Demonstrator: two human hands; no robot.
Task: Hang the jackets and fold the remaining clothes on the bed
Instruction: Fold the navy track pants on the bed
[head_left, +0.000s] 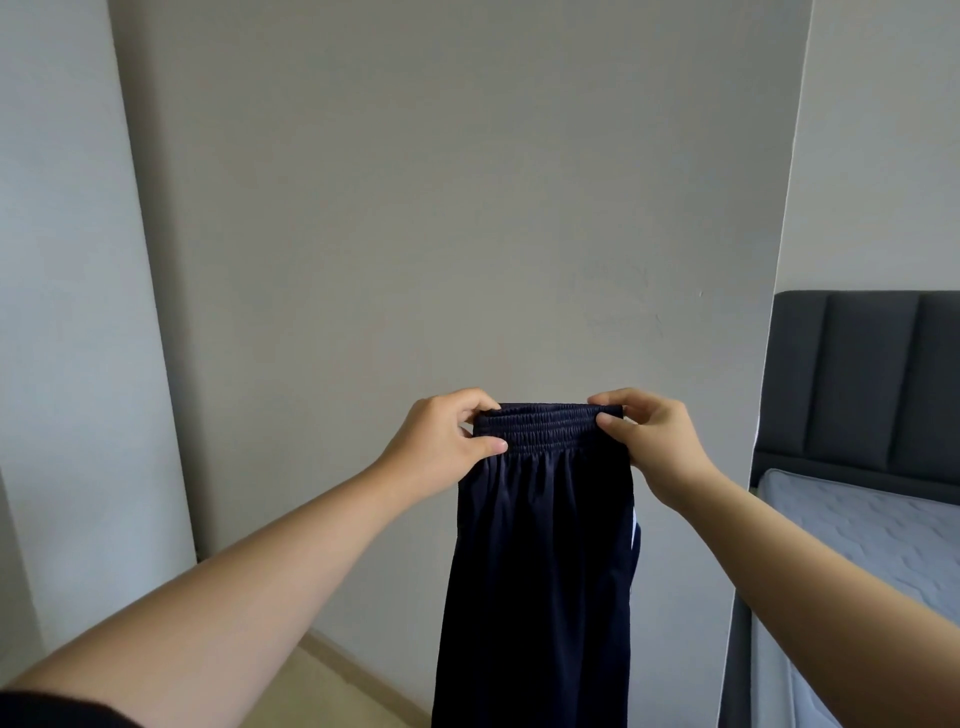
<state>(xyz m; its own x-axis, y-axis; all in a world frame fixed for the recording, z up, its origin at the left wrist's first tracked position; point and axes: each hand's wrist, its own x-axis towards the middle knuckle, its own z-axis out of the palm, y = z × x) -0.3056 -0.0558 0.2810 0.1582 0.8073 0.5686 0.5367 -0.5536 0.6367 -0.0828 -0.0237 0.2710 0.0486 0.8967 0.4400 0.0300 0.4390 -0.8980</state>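
Dark navy trousers (540, 561) hang at six o'clock, held up before the wall (457, 208). The left hand (441, 447) and right hand (649, 441) pinch the elastic waistband's ends (thumbs in front). The bed (857, 530) lies at three o'clock.

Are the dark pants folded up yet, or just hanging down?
Hanging down. The left hand and right hand pinch the waistband in the air, and the dark pants drop straight past the picture's bottom edge.

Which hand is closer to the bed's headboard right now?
Right. The right hand pinches the waistband of the navy track bottoms at the end toward the grey headboard. The left hand grips the opposite end, farther away.
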